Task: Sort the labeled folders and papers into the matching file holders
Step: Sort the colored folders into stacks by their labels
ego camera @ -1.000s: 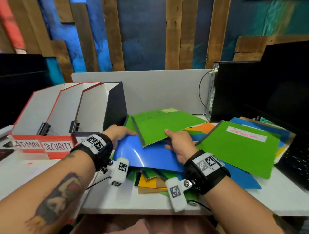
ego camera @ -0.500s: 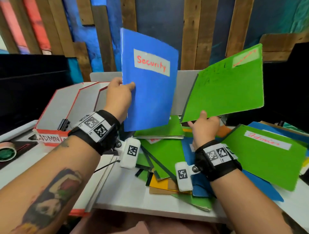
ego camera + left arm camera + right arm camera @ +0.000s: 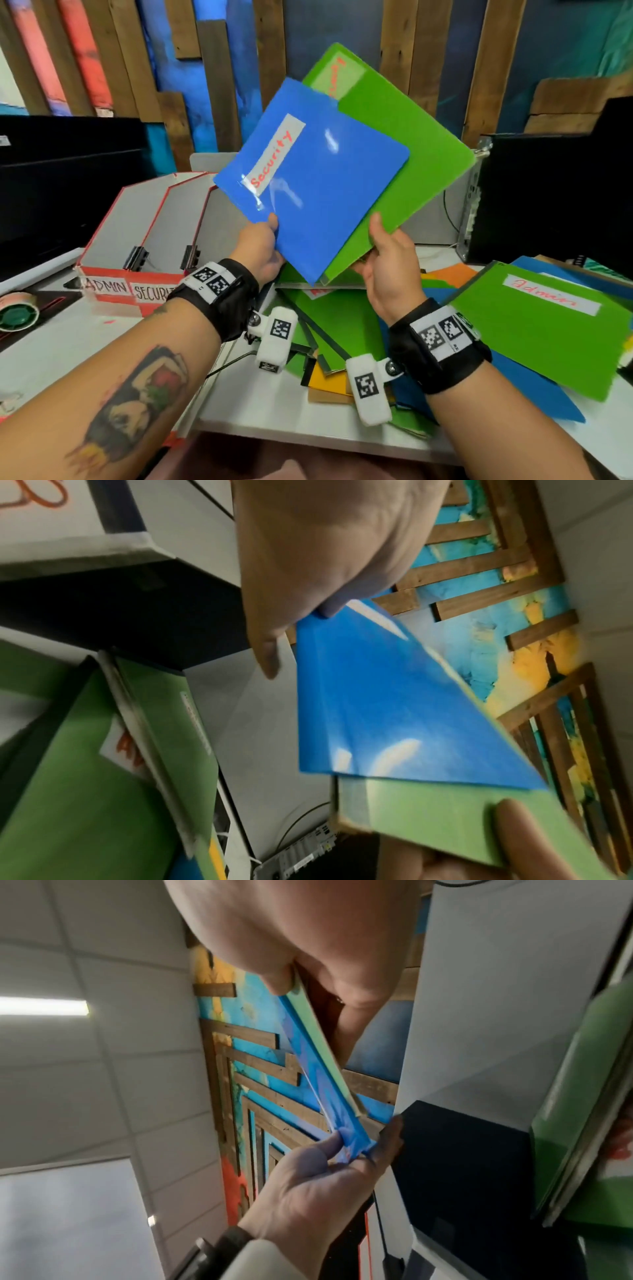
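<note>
The left hand [image 3: 260, 246] pinches the lower edge of a blue folder [image 3: 318, 192] labelled Security, and the right hand [image 3: 387, 253] pinches a green folder [image 3: 411, 154] behind it, both raised above the table [image 3: 260, 404]. At nine o'clock the file holders [image 3: 164, 219], marked Admin and Security, look empty as far as I can see. From four to six o'clock a heap of folders [image 3: 335, 322] lies unsorted, so I judge the sorting barely begun.
</note>
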`<state>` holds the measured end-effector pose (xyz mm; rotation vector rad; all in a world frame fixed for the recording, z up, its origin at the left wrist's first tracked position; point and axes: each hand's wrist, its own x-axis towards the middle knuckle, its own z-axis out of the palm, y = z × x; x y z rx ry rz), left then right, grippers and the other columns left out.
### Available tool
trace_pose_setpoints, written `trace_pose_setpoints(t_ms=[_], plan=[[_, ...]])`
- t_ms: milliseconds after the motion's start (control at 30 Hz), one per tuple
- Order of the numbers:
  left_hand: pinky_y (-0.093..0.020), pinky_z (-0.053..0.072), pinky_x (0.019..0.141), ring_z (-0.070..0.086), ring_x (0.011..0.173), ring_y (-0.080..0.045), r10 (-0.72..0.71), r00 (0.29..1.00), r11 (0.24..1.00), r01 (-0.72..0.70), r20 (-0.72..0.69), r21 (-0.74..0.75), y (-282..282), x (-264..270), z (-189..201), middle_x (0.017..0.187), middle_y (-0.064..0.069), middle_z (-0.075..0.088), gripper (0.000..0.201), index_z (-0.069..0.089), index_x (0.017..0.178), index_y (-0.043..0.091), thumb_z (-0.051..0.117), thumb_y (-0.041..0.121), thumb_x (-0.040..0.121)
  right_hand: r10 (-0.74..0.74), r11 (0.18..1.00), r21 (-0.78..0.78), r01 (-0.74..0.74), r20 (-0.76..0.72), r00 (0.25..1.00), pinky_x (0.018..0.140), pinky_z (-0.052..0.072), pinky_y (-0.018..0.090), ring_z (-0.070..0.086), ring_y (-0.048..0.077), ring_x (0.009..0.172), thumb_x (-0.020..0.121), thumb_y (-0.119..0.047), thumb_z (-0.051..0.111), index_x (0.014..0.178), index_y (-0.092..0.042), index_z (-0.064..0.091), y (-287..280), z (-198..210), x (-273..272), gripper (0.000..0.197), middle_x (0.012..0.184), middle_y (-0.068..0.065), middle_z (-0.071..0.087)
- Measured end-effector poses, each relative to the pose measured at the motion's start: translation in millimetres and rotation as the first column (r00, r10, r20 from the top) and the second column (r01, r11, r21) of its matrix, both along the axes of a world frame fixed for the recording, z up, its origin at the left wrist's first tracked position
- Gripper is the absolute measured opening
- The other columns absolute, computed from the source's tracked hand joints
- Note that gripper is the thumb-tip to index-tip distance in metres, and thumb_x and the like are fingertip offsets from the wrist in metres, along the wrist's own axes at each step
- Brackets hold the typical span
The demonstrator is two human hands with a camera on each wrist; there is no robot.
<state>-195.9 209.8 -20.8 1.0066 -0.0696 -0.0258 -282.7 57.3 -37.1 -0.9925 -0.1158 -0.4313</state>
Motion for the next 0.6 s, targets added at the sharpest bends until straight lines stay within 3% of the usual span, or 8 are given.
trace_pose_setpoints(t_ms=[100, 200, 267, 333, 400, 433, 533, 600], plan=[[-0.036, 0.060, 0.085, 0.066, 0.116, -0.021, -0.029, 0.998, 0.999, 0.030, 0.058, -0.017, -5.8, 3.6, -5.0, 0.137, -0.004, 0.064, 0.036, 0.054, 0.140, 0.015, 0.046, 0.008, 0.106, 0.027, 0.994, -0.110, -0.023, 0.032, 0.999, 0.090, 0.058, 0.048, 0.071, 0.014, 0.109, 0.104, -0.040, 0.046, 0.115, -0.021, 0.066, 5.1, 4.3, -9.6, 0.030, 0.119, -0.002, 0.074], [-0.036, 0.060, 0.090, 0.067, 0.118, -0.021, -0.050, 0.996, 0.999, 0.051, 0.074, -0.003, -10.5, 3.7, -9.3, 0.134, -0.003, 0.066, 0.037, 0.055, 0.140, 0.014, 0.052, 0.007, 0.103, 0.039, 0.985, -0.169, -0.026, 0.072, 0.997, 0.090, 0.059, 0.047, 0.071, 0.018, 0.110, 0.090, -0.052, 0.053, 0.116, -0.020, 0.067, 8.5, 8.8, -17.1, 0.044, 0.119, -0.001, 0.074], [-0.035, 0.058, 0.093, 0.068, 0.115, -0.023, -0.080, 0.993, 0.996, 0.077, 0.081, 0.044, -12.6, 1.0, -14.3, 0.128, -0.007, 0.070, 0.031, 0.061, 0.132, 0.008, 0.055, 0.009, 0.102, -0.056, 0.970, -0.230, 0.081, 0.114, 0.992, 0.092, 0.059, 0.042, 0.072, 0.017, 0.107, 0.088, -0.028, 0.072, 0.109, -0.019, 0.069, 8.7, 7.0, -14.6, 0.023, 0.113, -0.003, 0.076], [-0.033, 0.057, 0.086, 0.071, 0.106, -0.021, -0.079, 0.994, 0.978, 0.064, 0.070, 0.196, -14.3, -6.9, -18.4, 0.118, -0.006, 0.075, 0.023, 0.068, 0.119, 0.007, 0.064, 0.016, 0.099, -0.213, 0.936, -0.272, 0.226, 0.076, 0.974, 0.097, 0.057, 0.045, 0.072, 0.018, 0.105, 0.087, 0.002, 0.074, 0.101, -0.021, 0.068, 4.1, 0.8, -4.3, 0.027, 0.108, -0.005, 0.075], [-0.029, 0.048, 0.079, 0.069, 0.095, -0.010, -0.037, 0.999, 0.913, 0.023, 0.026, 0.408, -15.9, -11.8, -25.4, 0.112, 0.002, 0.075, 0.028, 0.070, 0.116, 0.011, 0.069, 0.031, 0.096, -0.270, 0.932, -0.250, 0.262, -0.001, 0.963, 0.096, 0.057, 0.045, 0.073, 0.018, 0.098, 0.088, 0.009, 0.067, 0.098, -0.017, 0.068, -2.0, -5.7, 4.3, 0.029, 0.102, -0.007, 0.073], [-0.030, 0.047, 0.082, 0.066, 0.097, -0.010, -0.011, 1.000, 0.852, 0.022, -0.025, 0.523, -15.7, -11.2, -30.9, 0.119, 0.001, 0.072, 0.042, 0.066, 0.124, 0.010, 0.068, 0.040, 0.095, -0.284, 0.934, -0.237, 0.267, -0.041, 0.958, 0.093, 0.058, 0.044, 0.072, 0.017, 0.095, 0.088, 0.010, 0.065, 0.098, -0.014, 0.067, -4.8, -9.5, 8.6, 0.026, 0.098, -0.008, 0.073], [-0.045, 0.037, 0.110, 0.044, 0.139, -0.031, 0.052, 0.970, 0.688, 0.138, -0.239, 0.712, -14.5, -6.6, -54.6, 0.156, -0.012, 0.042, 0.086, 0.037, 0.153, 0.005, 0.064, 0.058, 0.091, -0.327, 0.936, -0.188, 0.298, -0.148, 0.933, 0.089, 0.059, 0.046, 0.073, 0.024, 0.096, 0.091, 0.006, 0.064, 0.104, -0.004, 0.066, -10.2, -22.9, 20.2, 0.016, 0.097, -0.002, 0.073], [-0.044, 0.032, 0.113, 0.038, 0.144, -0.032, 0.047, 0.953, 0.625, 0.205, -0.299, 0.753, -13.6, -2.2, -75.2, 0.159, -0.013, 0.037, 0.078, 0.038, 0.153, 0.005, 0.067, 0.046, 0.094, -0.348, 0.936, -0.127, 0.327, -0.211, 0.913, 0.091, 0.058, 0.050, 0.072, 0.029, 0.099, 0.092, 0.001, 0.065, 0.113, 0.001, 0.061, -14.6, -29.1, 23.9, 0.021, 0.102, 0.003, 0.072]])
